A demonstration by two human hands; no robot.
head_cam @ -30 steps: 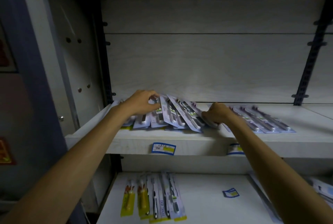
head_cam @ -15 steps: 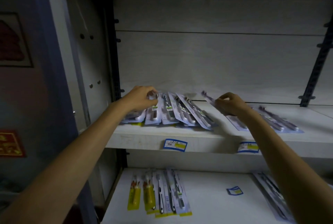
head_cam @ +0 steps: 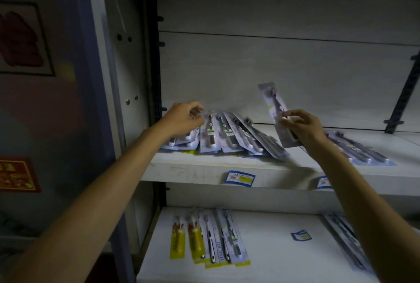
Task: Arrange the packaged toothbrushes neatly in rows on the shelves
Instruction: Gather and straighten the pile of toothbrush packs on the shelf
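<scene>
Right grip (head_cam: 302, 127) pinches lifted toothbrush pack (head_cam: 276, 112) — left grip (head_cam: 185, 119) on row (head_cam: 227, 137).

Two shelves (head_cam: 204, 166), two hands (head_cam: 184, 121), three price labels (head_cam: 241, 177), two yellow packs (head_cam: 196, 240).

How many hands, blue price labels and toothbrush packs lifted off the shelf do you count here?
hands: 2, left hand and right hand
blue price labels: 3
lifted toothbrush pack: 1
total: 6

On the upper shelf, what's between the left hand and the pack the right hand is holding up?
In the head view, a fanned row of packs lies between the left hand and the raised pack.
</scene>
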